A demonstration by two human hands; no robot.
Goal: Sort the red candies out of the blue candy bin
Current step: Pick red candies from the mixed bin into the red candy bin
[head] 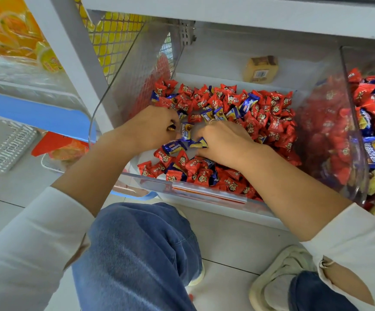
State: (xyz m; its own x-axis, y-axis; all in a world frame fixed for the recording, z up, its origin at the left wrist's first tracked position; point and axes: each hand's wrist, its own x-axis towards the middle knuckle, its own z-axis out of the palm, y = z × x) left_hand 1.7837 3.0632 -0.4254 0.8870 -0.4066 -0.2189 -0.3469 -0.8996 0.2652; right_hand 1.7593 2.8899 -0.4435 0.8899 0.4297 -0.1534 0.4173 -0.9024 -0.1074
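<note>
A: Item one, the candies?
B: Red candies [269,115] heaped in the clear bin [204,194] at frame centre, wrappers lying every way, no common axis. Blue candies [249,102] scattered among them; one blue piece [174,147] lies with its long axis running lower left to upper right.
A: Hands?
B: Left hand [153,126], centre left, fingers curled, gripping a small dark-wrapped piece, exact kind unclear. Right hand [222,142], just beside it, pinches a blue-and-yellow candy [199,142] pointing toward the left edge. A ring [212,121] shows on one finger.
A: Surroundings?
B: Second clear bin [359,122], right edge, mixed red, blue and yellow wrappers. Tan packet [260,69] on the shelf behind, upper centre. Yellow packs [9,30], upper left. Grey basket [2,144], left edge. Denim knee [141,250] and a pale shoe [278,279], bottom.
</note>
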